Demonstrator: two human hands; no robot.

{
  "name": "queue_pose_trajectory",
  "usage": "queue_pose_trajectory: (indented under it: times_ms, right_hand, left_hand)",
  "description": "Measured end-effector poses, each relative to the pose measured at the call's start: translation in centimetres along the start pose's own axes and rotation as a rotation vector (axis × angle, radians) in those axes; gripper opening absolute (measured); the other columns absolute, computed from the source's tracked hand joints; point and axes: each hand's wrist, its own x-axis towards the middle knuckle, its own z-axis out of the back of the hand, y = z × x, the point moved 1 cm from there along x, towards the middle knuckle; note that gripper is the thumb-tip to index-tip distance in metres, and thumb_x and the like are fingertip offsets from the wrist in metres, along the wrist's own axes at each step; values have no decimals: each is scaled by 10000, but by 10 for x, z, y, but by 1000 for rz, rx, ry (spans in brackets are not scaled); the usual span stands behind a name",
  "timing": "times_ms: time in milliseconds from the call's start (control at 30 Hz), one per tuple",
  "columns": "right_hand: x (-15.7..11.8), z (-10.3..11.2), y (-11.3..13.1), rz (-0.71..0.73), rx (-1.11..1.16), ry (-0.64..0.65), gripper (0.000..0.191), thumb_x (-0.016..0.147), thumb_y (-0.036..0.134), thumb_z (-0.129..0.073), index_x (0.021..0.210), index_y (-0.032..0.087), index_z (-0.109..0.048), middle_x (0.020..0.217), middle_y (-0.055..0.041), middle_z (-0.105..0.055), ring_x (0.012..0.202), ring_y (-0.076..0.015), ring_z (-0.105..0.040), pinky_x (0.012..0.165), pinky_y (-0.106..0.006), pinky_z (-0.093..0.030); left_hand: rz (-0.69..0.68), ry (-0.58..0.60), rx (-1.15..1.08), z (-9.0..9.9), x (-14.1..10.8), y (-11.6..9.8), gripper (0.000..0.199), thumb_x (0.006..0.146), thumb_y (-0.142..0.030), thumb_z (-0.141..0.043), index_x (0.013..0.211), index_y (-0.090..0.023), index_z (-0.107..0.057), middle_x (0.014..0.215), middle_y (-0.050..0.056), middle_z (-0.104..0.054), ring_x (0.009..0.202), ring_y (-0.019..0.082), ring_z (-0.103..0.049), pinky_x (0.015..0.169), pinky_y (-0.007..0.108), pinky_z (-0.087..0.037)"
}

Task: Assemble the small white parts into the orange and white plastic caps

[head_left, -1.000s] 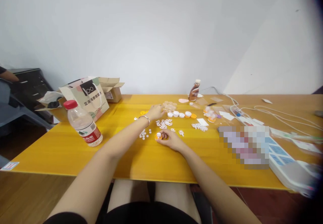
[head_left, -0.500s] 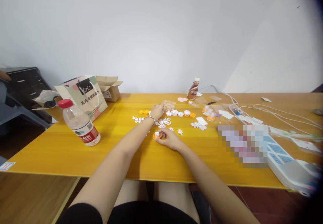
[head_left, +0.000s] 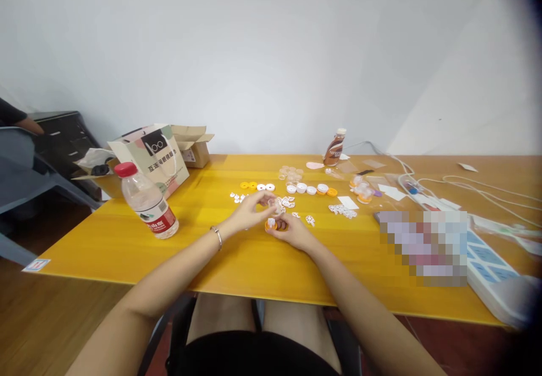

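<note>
Clear plastic piece [head_left: 277,207] pinched in the left hand [head_left: 253,210], orange-rimmed piece [head_left: 270,226] gripped by the right hand [head_left: 296,233]; Nescafé-labelled brown bottle [head_left: 333,151] stands near the worktop's [head_left: 237,260] far edge!

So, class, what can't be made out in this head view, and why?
All in the head view:
Orange piece: one side covered by the right hand.
Clear piece: full shape, partly covered by the left hand.
Another person's arm: body beyond cut off by left edge.
Pixelated object: details masked by mosaic.
</note>
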Motion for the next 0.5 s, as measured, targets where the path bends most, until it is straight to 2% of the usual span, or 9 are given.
queue_pose_trajectory:
  times_ms: [100,267,500]
  right_hand:
    - [0,2,1,41,-19,16,207,664,363,-576,688,163,-528,570,44,-431,509,-75,-362,480,-209,-305]
    - [-1,3,1,109,-9,38,166,676,331,-566,687,171,-526,551,47,-403,507,-76,-345,480,-208,-306]
    - [-1,4,2,108,-7,55,182,677,346,-573,710,171,-537,560,45,-412,516,-82,-362,488,-214,-307]
  left_hand:
    - [23,36,45,0,-17,0,292,747,-291,-564,1014,-176,-540,939,48,-608,862,139,-558,803,270,-435]
    - [68,187,44,-3,-22,-2,232,771,-308,-529,965,-185,-560,942,43,-613,874,135,-559,811,253,-430]
    - [65,232,40,-1,-23,-2,244,785,-306,-517,998,-192,-555,972,41,-612,889,124,-557,820,242,-422]
